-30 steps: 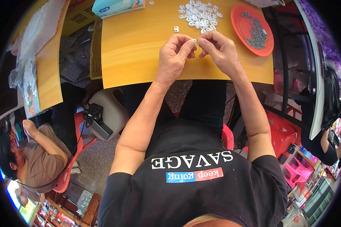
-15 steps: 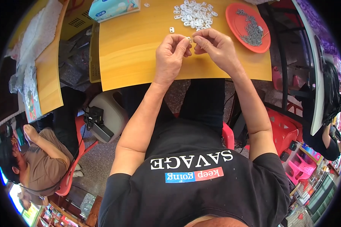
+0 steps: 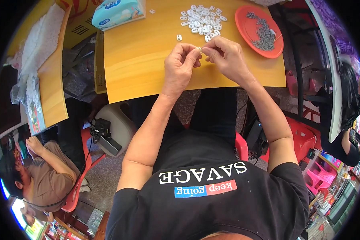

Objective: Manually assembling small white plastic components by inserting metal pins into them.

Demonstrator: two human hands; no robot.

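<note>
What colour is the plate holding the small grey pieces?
The plate is orange-red, seen best in the head view.

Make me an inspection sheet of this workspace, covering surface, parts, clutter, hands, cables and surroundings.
Surface: yellow wood-grain table, front edge facing the person.
Job's things: heap of white two-holed pieces; small grey parts on a red plate to its right.
Clutter: turquoise packet at upper left; stray white piece left of the heap.
Grips: left hand pinches a small pale piece; right hand has its fingertips close by, contact unclear.
Cables: black cord beside a black box, left of the lap.
Surroundings: person in brown at left; pink stool at right.
</note>
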